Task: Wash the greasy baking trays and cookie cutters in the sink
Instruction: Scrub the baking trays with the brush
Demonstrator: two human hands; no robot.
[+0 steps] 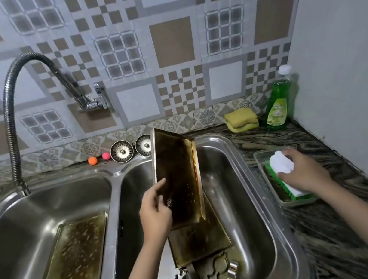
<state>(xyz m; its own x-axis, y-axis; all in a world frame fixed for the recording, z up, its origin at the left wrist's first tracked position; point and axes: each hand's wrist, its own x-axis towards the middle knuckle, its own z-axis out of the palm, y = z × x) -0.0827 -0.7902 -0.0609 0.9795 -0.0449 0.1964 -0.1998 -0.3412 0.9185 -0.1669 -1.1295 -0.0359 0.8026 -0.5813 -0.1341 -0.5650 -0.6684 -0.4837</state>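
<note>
Centrally, a greasy baking tray (179, 176) is gripped upright by the left hand (155, 213); at right, a scrub brush (283, 171) is clasped by the right hand (303, 171).

Two sink basins (266, 259). Three greasy baking trays (179, 176): one flat in the 8 o'clock basin, one held upright at centre, one lying beneath it. Cookie cutters (216, 277) heaped at 6 o'clock, count unclear. Two strainer plugs (121, 151) at 12 o'clock. Two small balls (92, 160), one orange, one pink. Two hands (155, 213). One scrub brush (283, 171), one soap bottle (278, 106), one sponge stack (241, 119), all toward 2–3 o'clock.
</note>
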